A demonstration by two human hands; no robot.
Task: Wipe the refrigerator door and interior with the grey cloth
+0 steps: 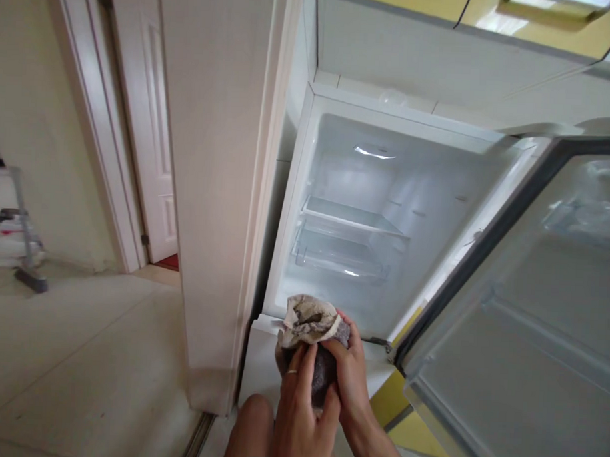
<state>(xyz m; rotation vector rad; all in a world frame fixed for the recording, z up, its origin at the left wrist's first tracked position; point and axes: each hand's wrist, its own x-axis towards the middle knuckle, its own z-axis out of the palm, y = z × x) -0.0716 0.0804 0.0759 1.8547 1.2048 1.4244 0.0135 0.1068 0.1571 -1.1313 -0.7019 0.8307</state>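
Observation:
Both my hands hold a crumpled grey and white cloth (309, 320) low in the middle of the view, in front of the bottom edge of an open fridge compartment (386, 191). My left hand (298, 421), with a ring on one finger, wraps around the cloth from below. My right hand (350, 370) grips the cloth from the right side. The compartment is white inside, with a glass shelf (350, 217) and a clear drawer (341, 253) under it.
The fridge door (532, 316) stands open to the right, with empty door racks. A white wall panel (211, 185) stands left of the fridge. Beyond it are a white room door (155, 150), a pale tiled floor (80, 354) and a metal stand (27, 245). My knee (250, 430) shows below.

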